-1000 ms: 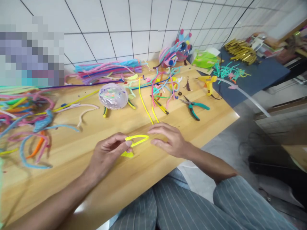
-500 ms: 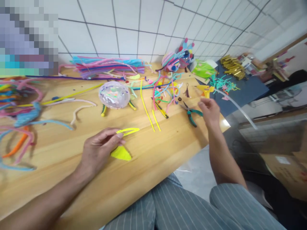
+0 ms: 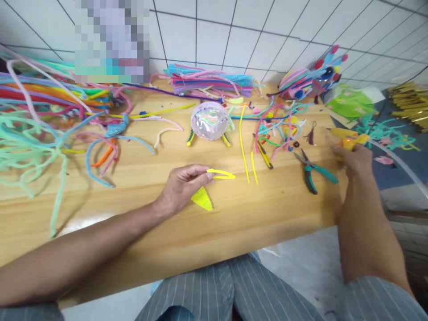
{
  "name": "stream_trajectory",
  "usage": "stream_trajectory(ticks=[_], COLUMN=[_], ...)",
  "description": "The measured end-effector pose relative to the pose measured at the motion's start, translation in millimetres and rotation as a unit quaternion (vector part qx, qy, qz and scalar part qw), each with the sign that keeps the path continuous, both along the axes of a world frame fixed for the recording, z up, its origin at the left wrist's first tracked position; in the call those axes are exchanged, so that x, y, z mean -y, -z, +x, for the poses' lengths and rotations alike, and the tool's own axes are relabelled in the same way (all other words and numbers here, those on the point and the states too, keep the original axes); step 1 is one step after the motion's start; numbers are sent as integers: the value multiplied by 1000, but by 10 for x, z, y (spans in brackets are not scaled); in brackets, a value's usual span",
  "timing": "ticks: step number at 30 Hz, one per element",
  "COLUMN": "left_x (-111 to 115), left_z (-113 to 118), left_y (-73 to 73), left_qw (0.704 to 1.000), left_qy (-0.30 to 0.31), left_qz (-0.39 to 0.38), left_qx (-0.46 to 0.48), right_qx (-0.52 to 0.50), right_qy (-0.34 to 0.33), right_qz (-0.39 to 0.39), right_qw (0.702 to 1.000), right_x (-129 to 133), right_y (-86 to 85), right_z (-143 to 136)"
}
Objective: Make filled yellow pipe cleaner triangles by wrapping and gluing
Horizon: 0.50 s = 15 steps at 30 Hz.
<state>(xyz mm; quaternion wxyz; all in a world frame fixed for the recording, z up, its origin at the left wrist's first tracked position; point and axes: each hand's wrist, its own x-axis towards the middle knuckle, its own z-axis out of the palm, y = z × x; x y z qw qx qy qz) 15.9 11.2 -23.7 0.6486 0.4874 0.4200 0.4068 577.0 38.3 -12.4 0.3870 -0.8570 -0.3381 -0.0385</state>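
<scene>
My left hand pinches a bent yellow pipe cleaner between thumb and fingers, with a flat yellow fuzzy piece just beneath the hand. At the right, my right hand has its fingers wrapped round the yellow glue gun, whose nozzle points left. A clear stick runs out behind it. Teal-handled pliers lie open left of my right hand. Two yellow pipe cleaner lengths lie between the hands. Beyond my left hand stands a clear round ball with yellow-green legs.
Pipe cleaner bundles lie along the wall, with a loose mint-green pile at the left. A yellow cutter rests beside coloured scraps. A colourful figure and green bag stand at the back right.
The view has swung right. My right hand has moved from beside the pliers' handle onto the glue gun and taken hold of it. My left hand still holds the bent yellow piece.
</scene>
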Motion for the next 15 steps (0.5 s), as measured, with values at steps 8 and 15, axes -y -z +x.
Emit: stream_trajectory(ticks=[8,15], left_x=[-18,-51], left_z=[16,31], left_y=[15,51], left_qw=[998,990], left_qy=[-21,-38], left_qz=[59,134], left_qx=[-19,-36], right_qx=[-128,-211], right_qy=[-47,-424], right_qz=[141,75], right_qw=[981,878], right_x=[3,361], right_y=[-558,-944], right_z=[-751,-2226])
